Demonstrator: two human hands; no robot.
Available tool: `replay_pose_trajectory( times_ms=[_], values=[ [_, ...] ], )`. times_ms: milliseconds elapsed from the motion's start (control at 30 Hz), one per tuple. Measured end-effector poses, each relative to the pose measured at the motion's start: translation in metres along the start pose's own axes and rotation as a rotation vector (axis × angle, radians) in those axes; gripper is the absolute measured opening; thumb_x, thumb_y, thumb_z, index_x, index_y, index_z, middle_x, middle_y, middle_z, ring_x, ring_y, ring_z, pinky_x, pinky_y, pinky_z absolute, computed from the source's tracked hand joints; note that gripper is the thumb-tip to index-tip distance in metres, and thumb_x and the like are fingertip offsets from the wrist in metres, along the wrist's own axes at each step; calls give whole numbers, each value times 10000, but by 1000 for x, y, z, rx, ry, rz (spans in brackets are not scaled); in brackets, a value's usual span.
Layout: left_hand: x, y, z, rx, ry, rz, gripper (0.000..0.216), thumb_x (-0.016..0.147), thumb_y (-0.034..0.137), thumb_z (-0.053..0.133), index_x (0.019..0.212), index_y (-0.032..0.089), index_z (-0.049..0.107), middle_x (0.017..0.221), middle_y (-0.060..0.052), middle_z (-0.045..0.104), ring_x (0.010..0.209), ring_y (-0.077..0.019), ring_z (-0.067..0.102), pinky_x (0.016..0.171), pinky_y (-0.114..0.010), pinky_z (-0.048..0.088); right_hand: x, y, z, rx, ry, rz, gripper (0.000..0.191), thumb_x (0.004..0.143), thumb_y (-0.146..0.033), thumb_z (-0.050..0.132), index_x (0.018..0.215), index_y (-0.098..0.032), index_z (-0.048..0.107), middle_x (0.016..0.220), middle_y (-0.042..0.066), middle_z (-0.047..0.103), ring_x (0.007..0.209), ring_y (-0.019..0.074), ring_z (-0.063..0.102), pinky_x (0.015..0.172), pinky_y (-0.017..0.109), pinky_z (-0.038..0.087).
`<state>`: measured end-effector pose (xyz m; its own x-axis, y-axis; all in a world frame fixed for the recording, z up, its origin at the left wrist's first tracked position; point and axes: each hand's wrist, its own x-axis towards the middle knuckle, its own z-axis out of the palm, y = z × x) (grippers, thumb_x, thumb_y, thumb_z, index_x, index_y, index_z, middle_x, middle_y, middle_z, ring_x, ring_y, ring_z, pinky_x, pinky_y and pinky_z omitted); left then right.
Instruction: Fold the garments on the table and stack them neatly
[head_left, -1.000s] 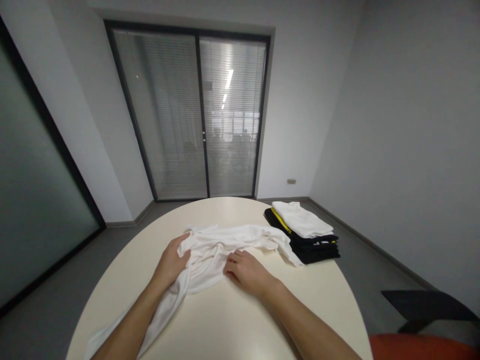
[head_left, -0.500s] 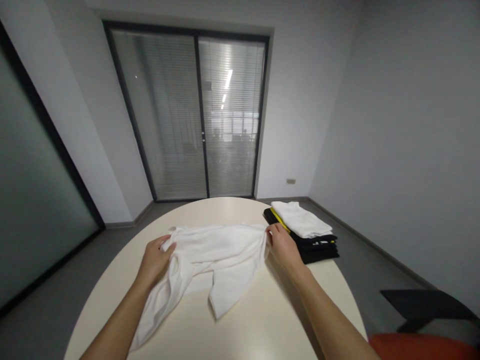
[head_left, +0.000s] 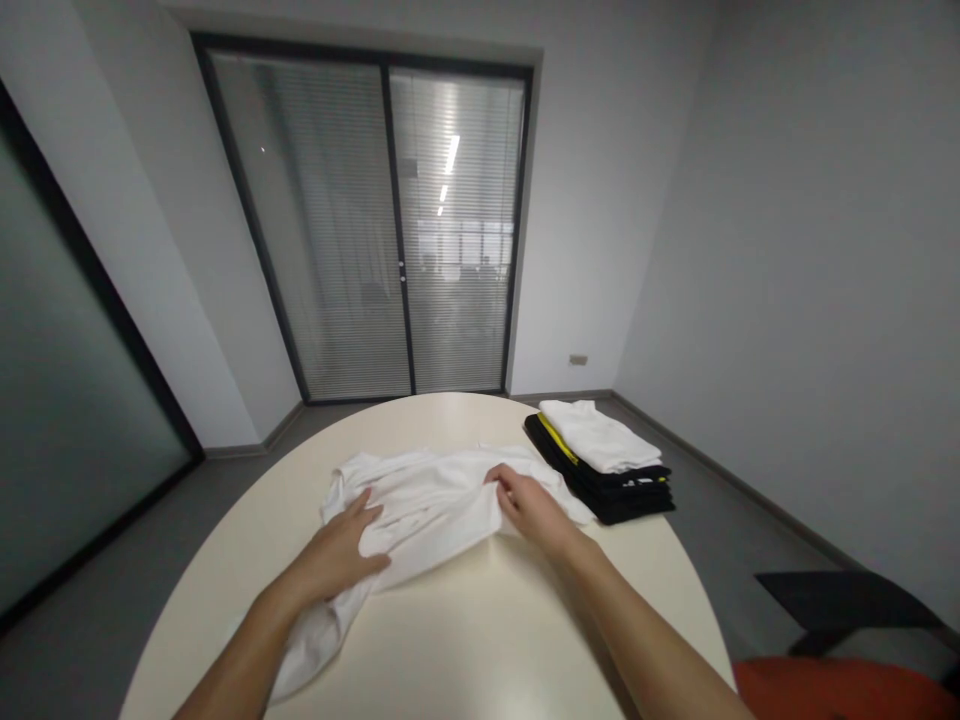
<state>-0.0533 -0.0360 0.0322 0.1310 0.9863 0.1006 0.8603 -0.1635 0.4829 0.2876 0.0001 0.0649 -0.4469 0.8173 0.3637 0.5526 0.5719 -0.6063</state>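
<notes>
A crumpled white garment (head_left: pixel 427 505) lies spread across the middle of a round cream table (head_left: pixel 465 640). My left hand (head_left: pixel 341 545) rests flat on the garment's left part, fingers stretched out. My right hand (head_left: pixel 529 505) pinches a fold of the white cloth near its right side, fingers closed on the fabric. One end of the garment trails toward the table's near left edge.
A pile of folded clothes (head_left: pixel 604 460), black ones with a yellow stripe and a white one on top, sits at the table's far right. An orange seat (head_left: pixel 840 690) and a dark chair part (head_left: pixel 847 600) are at the lower right. Glass doors with blinds (head_left: pixel 390 240) stand behind.
My right hand has moved left from the garment's right edge beside the pile toward the middle, taking cloth with it. My left hand has let go of the left edge and lies flat on it.
</notes>
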Motion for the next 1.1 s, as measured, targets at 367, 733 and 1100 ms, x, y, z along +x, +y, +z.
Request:
replay_pose_trajectory(
  times_ms=[367, 733, 1100],
  values=[
    [10, 1, -29, -130, 75, 28, 318, 895, 444, 474, 891, 221, 701, 896, -53, 733, 850, -244, 671, 781, -318, 494, -1, 55, -51, 65, 693, 346, 334, 876, -274, 415, 1146, -178, 586, 856, 48, 611, 695, 198, 540, 684, 322, 446],
    [-10, 49, -14, -67, -53, 256, 334, 759, 390, 709, 1077, 289, 729, 1118, -61, 705, 1086, -271, 625, 979, -361, 453, -5, 7, -26, -58, -156, -83, 372, 775, -199, 647, 1145, -203, 681, 1180, 96, 661, 1101, 243, 595, 1005, 392, 441],
    [7, 29, -30, -426, 347, 23, 319, 798, 461, 568, 957, 216, 695, 998, -66, 716, 927, -246, 648, 796, -324, 493, -1, 22, -26, -115, 53, -25, 279, 1012, -336, 409, 1079, -200, 643, 1037, 77, 705, 976, 214, 639, 879, 333, 460]
  ],
)
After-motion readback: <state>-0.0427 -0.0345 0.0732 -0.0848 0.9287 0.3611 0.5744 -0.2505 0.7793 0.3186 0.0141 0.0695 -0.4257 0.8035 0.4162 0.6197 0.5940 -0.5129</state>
